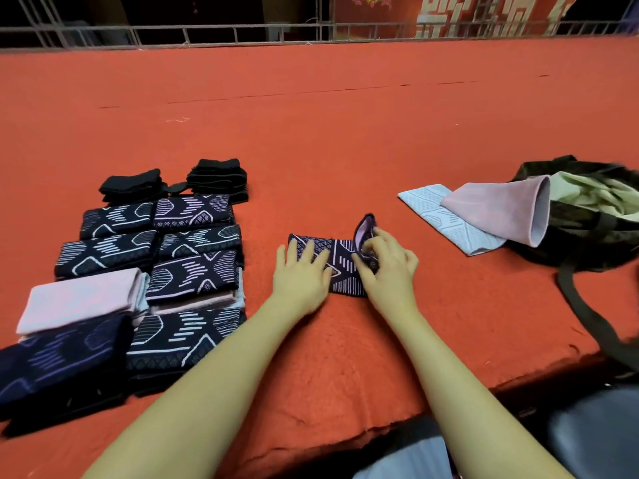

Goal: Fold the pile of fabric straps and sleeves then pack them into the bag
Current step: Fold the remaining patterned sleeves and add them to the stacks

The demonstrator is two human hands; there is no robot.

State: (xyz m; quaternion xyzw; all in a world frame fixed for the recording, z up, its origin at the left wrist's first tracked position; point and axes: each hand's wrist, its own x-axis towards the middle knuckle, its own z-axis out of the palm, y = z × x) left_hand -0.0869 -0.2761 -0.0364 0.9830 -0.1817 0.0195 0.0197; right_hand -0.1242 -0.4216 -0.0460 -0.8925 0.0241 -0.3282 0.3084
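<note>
A dark patterned sleeve (340, 267) lies on the red table in front of me. My left hand (301, 274) presses flat on its left half with fingers spread. My right hand (387, 267) pinches the sleeve's right end, which is lifted and curled so that its pink lining shows. At the left are rows of folded patterned sleeves (193, 243), a folded pink one (83, 299) and two stacks of folded black straps (218, 178). At the right an open dark bag (587, 229) holds pale green fabric.
A pink sleeve (501, 212) and a light blue sleeve (439, 209) lie unfolded beside the bag. The bag's strap (587, 316) trails over the table's front edge. A metal railing (242, 32) runs along the far side of the red table (345, 133).
</note>
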